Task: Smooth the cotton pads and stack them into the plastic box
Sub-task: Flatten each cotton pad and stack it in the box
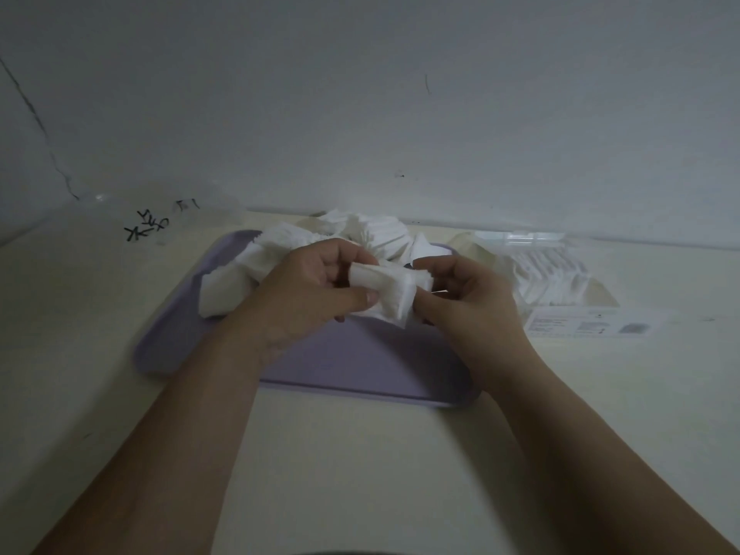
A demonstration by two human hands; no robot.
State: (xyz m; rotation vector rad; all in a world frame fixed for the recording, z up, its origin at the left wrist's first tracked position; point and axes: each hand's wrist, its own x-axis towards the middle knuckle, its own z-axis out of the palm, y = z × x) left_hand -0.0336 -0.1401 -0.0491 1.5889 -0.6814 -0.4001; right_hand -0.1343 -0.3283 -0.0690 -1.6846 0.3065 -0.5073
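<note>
Both hands hold a small bunch of white cotton pads above the lilac tray. My left hand grips the bunch's left end, thumb on the front. My right hand pinches its right end with curled fingers. A loose heap of crumpled cotton pads lies on the far part of the tray, behind my hands. To the right stands the clear plastic box, with white pads stacked inside.
The tray and box rest on a cream table against a white wall. A clear plastic bag with black lettering lies at the far left. A printed label shows on the box's near side.
</note>
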